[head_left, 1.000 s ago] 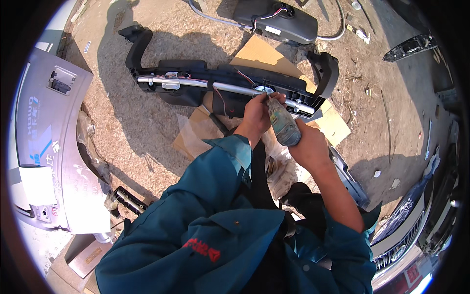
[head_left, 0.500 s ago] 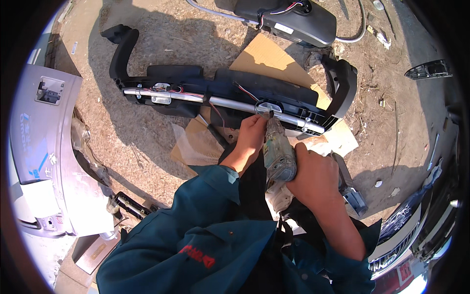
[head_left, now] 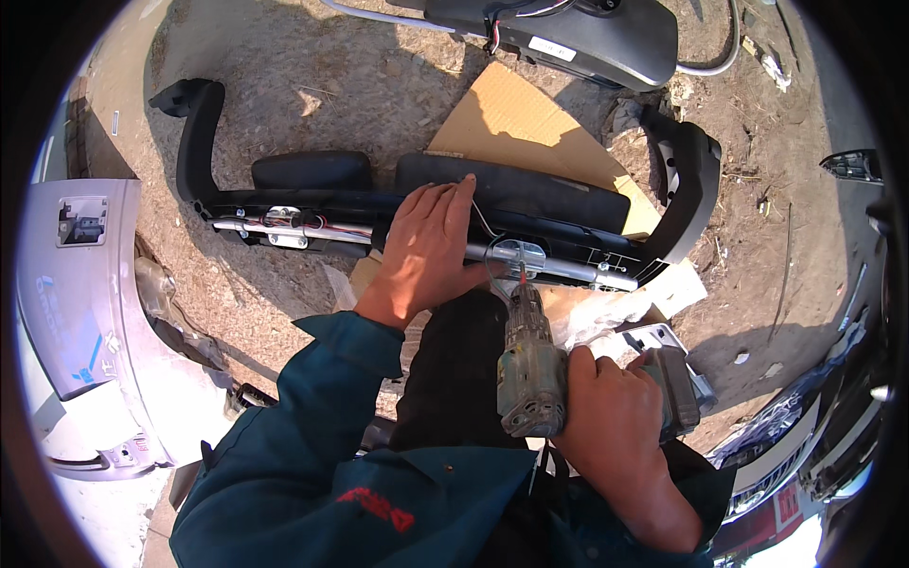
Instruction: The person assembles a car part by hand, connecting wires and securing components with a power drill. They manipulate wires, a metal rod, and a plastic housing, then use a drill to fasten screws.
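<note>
My right hand [head_left: 611, 402] is closed round the handle of a worn green cordless drill [head_left: 532, 379]. The drill's tip points away from me and meets a silver bracket plate [head_left: 519, 252] on a metal tube [head_left: 578, 272]; exact contact is too small to tell. That tube runs along a long black plastic frame [head_left: 696, 194] with curved arms at both ends. My left hand [head_left: 426, 241] lies flat across the frame and tube, fingers stretched out, thumb toward the drill tip. It hides the tube's middle. Thin wires [head_left: 317, 223] run by another bracket on the left.
Cardboard [head_left: 511, 114] lies under the frame on the dirt ground. Beyond it sits a black housing [head_left: 606, 38] with a grey cable [head_left: 710, 68]. A pale vehicle panel [head_left: 104, 284] stands at left, a black grille-like part [head_left: 849, 165] at far right.
My left hand has left the drill's front end and now lies flat on the frame, further left. My right hand has drawn the drill nearer to me.
</note>
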A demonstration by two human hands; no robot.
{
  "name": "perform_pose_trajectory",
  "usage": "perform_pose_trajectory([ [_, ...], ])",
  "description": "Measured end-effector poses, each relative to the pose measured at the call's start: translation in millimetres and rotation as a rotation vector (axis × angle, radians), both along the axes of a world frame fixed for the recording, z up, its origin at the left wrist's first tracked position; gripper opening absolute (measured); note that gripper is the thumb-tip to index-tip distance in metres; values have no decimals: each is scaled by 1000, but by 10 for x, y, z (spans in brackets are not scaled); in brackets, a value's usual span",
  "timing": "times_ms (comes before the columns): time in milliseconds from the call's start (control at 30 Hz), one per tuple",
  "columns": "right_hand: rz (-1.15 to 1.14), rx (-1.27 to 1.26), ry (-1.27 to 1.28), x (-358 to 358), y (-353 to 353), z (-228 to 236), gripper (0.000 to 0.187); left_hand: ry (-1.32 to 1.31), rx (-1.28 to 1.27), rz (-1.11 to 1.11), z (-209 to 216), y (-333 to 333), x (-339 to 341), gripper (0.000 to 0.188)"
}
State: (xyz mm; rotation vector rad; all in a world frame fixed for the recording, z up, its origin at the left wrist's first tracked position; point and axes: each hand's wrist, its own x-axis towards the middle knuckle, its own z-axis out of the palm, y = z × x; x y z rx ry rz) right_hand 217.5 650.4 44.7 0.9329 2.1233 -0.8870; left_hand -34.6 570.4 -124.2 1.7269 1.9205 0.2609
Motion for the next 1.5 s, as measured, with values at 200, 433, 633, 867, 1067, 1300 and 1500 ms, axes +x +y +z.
perform_pose_trajectory([
  [200, -34, -35, 19, 35, 17, -40, 41, 52, 44, -63, -35, 52, -9, 103],
  [433, -1, 59, 50, 39, -93, -115, 25, 45, 115, -74, -68, 29, -9, 89],
  [633, 7, 81, 41, -26, 5, -212, 43, 46, 130, -55, -70, -2, -9, 85],
  [867, 17, 117, 16, -62, 37, -192, 50, 29, 164, -51, -89, -10, -6, 80],
  [1067, 41, 132, -9, -77, 0, -241, 47, 25, 187, -30, -107, -47, -14, 79],
  [1300, 33, 155, -23, -100, -39, -247, 35, 35, 181, -39, -116, -45, 2, 80],
  [1500, 93, 207, -41, -106, -56, -280, 28, 36, 175, -35, -122, -41, 5, 80],
])
